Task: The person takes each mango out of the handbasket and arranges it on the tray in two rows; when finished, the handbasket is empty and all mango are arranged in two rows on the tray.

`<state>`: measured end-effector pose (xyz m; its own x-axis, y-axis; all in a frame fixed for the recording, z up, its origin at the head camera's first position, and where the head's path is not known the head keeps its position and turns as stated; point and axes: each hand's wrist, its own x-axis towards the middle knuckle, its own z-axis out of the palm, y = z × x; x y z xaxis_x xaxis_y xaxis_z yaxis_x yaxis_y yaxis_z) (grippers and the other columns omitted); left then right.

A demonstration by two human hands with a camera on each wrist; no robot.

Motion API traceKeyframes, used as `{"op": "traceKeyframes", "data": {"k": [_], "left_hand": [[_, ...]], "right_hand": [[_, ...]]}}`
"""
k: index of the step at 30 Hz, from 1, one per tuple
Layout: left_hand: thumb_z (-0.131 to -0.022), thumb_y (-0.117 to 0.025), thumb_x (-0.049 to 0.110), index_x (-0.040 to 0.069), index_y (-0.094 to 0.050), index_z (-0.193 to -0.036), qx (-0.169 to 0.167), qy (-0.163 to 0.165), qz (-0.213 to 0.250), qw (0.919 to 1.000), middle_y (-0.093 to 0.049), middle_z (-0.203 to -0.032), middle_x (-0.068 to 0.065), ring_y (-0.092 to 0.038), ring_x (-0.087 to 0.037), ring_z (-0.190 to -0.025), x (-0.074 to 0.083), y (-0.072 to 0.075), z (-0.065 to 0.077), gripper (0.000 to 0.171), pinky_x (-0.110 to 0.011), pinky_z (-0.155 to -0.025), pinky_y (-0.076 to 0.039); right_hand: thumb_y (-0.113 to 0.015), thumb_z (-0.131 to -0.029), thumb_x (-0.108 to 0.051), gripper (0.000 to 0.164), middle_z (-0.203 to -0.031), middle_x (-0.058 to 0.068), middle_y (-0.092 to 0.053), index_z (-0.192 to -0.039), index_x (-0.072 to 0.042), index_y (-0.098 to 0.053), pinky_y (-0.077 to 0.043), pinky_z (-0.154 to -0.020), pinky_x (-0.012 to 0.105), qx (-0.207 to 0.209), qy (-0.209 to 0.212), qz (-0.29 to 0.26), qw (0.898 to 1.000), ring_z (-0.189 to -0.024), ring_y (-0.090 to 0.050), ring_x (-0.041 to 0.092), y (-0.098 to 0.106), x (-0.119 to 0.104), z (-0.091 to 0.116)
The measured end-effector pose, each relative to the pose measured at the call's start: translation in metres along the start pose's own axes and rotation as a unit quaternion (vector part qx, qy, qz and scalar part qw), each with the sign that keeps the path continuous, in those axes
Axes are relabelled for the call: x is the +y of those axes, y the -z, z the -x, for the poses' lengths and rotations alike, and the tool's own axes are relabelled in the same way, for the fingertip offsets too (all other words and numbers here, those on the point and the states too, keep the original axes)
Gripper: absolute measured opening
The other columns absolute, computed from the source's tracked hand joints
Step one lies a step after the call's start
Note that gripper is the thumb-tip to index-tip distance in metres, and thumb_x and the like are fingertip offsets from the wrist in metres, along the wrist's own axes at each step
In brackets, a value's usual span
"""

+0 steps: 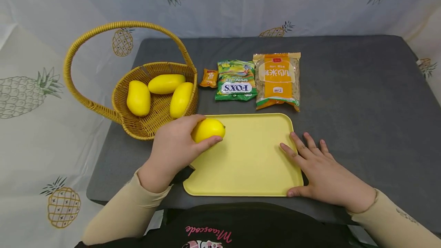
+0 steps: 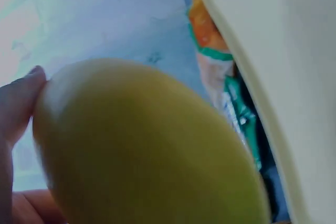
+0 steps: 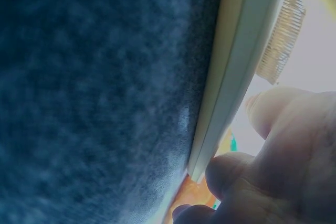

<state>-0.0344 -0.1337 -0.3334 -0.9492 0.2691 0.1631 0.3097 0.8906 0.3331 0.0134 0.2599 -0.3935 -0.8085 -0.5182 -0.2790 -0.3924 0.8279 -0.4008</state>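
My left hand (image 1: 177,141) grips a yellow mango (image 1: 209,129) over the left part of a pale yellow tray (image 1: 248,156). Thumb and fingers lie on either side of the fruit, whose small stem end points right. Up close in the left wrist view, the mango (image 2: 147,145) fills much of the picture. Fingers spread, my right hand (image 1: 320,171) rests at the tray's right edge, with the thumb by the near corner. The right wrist view shows those fingertips beside the tray's rim (image 3: 236,77).
Left of the tray stands a woven basket (image 1: 132,127) with a tall arched handle, holding three mangoes (image 1: 167,84). Beyond the tray lie a small orange packet (image 1: 209,78), a green FOX'S candy bag (image 1: 236,80) and a larger orange-and-clear food bag (image 1: 277,81) on the grey table (image 1: 351,98).
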Motion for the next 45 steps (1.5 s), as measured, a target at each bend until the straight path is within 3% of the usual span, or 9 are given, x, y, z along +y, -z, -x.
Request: {"op": "traceKeyframes", "data": {"k": [4,12,22,32,45], "left_hand": [[-0.091,-0.078,0.074,0.012,-0.076,-0.136,-0.05,0.052,-0.018,0.9972,-0.082,-0.116,-0.01,-0.072,-0.026,-0.087,0.002,-0.016,-0.002,0.076,-0.042,-0.069,-0.056],[-0.093,-0.077,0.073,0.009,-0.075,-0.133,-0.057,0.097,-0.055,0.992,-0.079,-0.105,-0.012,-0.065,-0.026,-0.076,0.0,-0.031,-0.008,0.076,-0.04,-0.062,-0.052],[-0.099,-0.075,0.064,0.006,-0.073,-0.107,-0.027,0.075,-0.115,0.9902,-0.061,-0.074,-0.009,-0.056,-0.024,-0.057,0.002,-0.046,-0.017,0.059,-0.036,-0.046,-0.042],[-0.103,-0.071,0.062,0.006,-0.073,-0.114,-0.057,0.1,-0.11,0.9873,-0.064,-0.08,-0.01,-0.056,-0.024,-0.059,0.004,-0.043,-0.02,0.058,-0.035,-0.048,-0.043],[-0.103,-0.073,0.058,0.004,-0.071,-0.132,-0.077,0.118,-0.095,0.9855,-0.073,-0.096,-0.015,-0.065,-0.028,-0.071,0.007,-0.029,-0.013,0.061,-0.042,-0.057,-0.055]], "right_hand": [[-0.074,-0.078,-0.088,0.125,-0.186,0.017,-0.007,-0.177,-0.027,-0.029,-0.01,-0.123,0.087,-0.003,0.0,-0.003,1.0,-0.166,-0.008,0.061,0.0,-0.001,0.0],[-0.075,-0.077,-0.088,0.125,-0.186,0.017,-0.006,-0.177,-0.028,-0.028,-0.01,-0.123,0.087,-0.003,-0.001,-0.004,1.0,-0.166,-0.008,0.061,-0.001,0.0,-0.001],[-0.075,-0.077,-0.089,0.126,-0.186,0.017,-0.005,-0.177,-0.028,-0.028,-0.009,-0.123,0.087,-0.003,-0.001,-0.006,1.0,-0.166,-0.008,0.062,-0.001,-0.001,-0.001],[-0.076,-0.077,-0.088,0.126,-0.186,0.017,-0.006,-0.177,-0.028,-0.029,-0.009,-0.124,0.086,0.0,0.0,-0.006,1.0,-0.166,-0.008,0.062,-0.001,-0.001,-0.001],[-0.077,-0.076,-0.088,0.127,-0.186,0.017,-0.005,-0.177,-0.028,-0.028,-0.01,-0.123,0.087,0.001,0.0,-0.008,1.0,-0.166,-0.008,0.061,-0.002,0.0,-0.001]]}}
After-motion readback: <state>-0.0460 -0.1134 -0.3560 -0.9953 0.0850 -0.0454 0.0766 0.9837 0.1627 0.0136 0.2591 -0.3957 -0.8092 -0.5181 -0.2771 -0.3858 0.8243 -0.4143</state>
